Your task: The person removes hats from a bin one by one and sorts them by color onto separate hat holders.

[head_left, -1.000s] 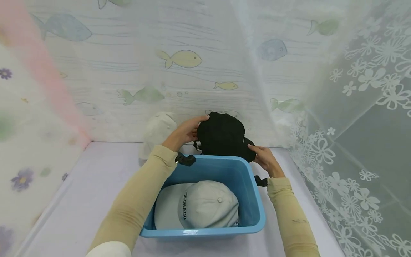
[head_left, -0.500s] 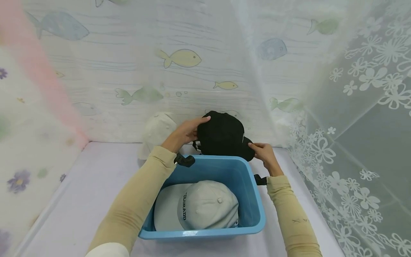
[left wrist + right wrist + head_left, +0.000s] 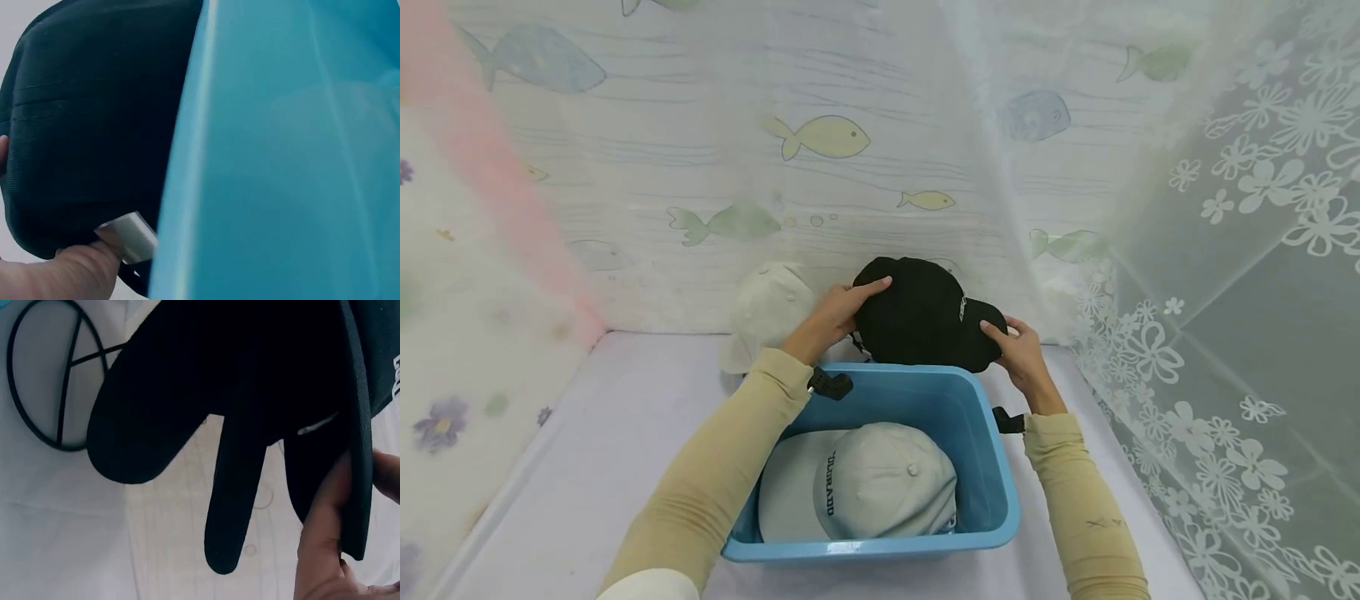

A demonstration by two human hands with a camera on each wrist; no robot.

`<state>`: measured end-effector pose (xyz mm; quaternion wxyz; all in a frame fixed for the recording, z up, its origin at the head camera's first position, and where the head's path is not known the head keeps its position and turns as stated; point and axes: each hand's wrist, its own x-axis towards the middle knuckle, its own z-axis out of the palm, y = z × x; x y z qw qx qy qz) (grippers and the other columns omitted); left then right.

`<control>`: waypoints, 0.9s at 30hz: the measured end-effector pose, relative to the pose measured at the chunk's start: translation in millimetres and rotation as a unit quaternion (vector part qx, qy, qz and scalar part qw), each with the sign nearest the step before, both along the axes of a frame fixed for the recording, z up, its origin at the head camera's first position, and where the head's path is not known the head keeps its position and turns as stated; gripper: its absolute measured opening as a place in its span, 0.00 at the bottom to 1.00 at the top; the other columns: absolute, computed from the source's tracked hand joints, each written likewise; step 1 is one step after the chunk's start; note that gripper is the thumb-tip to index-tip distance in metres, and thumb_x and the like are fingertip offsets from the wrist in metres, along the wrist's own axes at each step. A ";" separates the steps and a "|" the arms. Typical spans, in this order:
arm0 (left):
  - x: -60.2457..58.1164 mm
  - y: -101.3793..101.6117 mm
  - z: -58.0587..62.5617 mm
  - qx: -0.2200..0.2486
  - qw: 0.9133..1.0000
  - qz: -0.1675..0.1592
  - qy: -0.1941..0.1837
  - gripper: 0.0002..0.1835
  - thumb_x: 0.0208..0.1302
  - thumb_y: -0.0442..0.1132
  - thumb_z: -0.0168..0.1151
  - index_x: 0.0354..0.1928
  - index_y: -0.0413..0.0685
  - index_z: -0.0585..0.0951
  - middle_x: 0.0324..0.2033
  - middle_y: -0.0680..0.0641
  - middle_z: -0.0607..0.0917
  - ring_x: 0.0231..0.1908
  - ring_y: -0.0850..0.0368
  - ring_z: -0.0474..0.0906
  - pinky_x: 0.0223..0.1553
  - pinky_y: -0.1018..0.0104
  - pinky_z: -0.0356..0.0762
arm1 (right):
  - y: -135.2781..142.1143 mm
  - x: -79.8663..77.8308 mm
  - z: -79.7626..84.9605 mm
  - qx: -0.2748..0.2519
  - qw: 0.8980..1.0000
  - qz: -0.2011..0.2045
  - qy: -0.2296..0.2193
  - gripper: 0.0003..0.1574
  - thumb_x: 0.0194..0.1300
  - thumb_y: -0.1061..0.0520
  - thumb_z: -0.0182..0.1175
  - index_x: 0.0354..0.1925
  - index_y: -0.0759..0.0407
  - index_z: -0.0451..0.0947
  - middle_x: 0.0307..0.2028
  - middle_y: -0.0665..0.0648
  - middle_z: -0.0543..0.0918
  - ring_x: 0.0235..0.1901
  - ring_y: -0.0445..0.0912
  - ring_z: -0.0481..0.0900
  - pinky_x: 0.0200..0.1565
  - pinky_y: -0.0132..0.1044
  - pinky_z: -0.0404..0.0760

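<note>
Behind the blue basin I hold up a black cap [image 3: 910, 317], turned sideways with its brim to the right. My left hand [image 3: 833, 317] grips the back of the crown, thumb over the near side. My right hand [image 3: 1021, 358] pinches the brim between thumb and fingers. White lettering shows where crown meets brim. The left wrist view shows a silver clasp [image 3: 132, 237] on the strap beside a fingertip. Black flaps [image 3: 240, 506] hang from the cap in the right wrist view. A pale grey cap [image 3: 895, 483] lies inside the basin [image 3: 872, 547].
An off-white cap [image 3: 769, 304] stands behind the basin, partly covered by my left hand. A thin black wire ring [image 3: 65, 387] with crossing bars shows in the right wrist view. A fish-patterned curtain [image 3: 820, 200] hangs behind; a lace curtain [image 3: 1240, 333] borders the right.
The black cap has turned so that its brim rises and the white lettering comes into view. My right thumb now lies over the brim's near side. The basin and grey cap stay put.
</note>
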<state>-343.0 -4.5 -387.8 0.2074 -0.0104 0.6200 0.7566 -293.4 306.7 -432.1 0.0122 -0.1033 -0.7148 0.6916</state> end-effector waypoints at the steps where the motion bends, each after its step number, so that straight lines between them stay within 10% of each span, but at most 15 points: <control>1: 0.0 -0.3 -1.3 0.001 1.000 0.000 0.004 0.42 0.66 0.52 0.70 0.72 0.34 0.66 0.67 0.38 0.75 0.65 0.44 0.75 0.66 0.53 0.74 | -1.0 0.0 0.9 0.002 1.000 0.001 0.002 0.46 0.72 0.54 0.63 0.76 0.70 0.53 0.35 0.47 0.81 0.30 0.36 0.84 0.36 0.29 0.84; 13: 1.4 -0.5 -5.4 0.019 1.000 0.000 -0.009 0.46 0.64 0.57 0.69 0.73 0.35 0.64 0.68 0.38 0.73 0.64 0.44 0.75 0.65 0.51 0.74 | 2.6 -8.8 7.4 0.088 0.995 0.008 -0.035 0.44 0.69 0.47 0.67 0.69 0.74 0.66 0.30 0.46 0.82 0.26 0.36 0.83 0.34 0.27 0.84; 27: 9.9 4.5 -5.0 -0.038 0.998 0.029 -0.041 0.49 0.63 0.59 0.70 0.75 0.38 0.62 0.69 0.39 0.72 0.65 0.43 0.75 0.66 0.52 0.74 | 7.6 -19.4 3.3 0.140 0.989 0.026 -0.050 0.43 0.69 0.45 0.66 0.69 0.73 0.68 0.56 0.68 0.78 0.27 0.34 0.83 0.35 0.26 0.84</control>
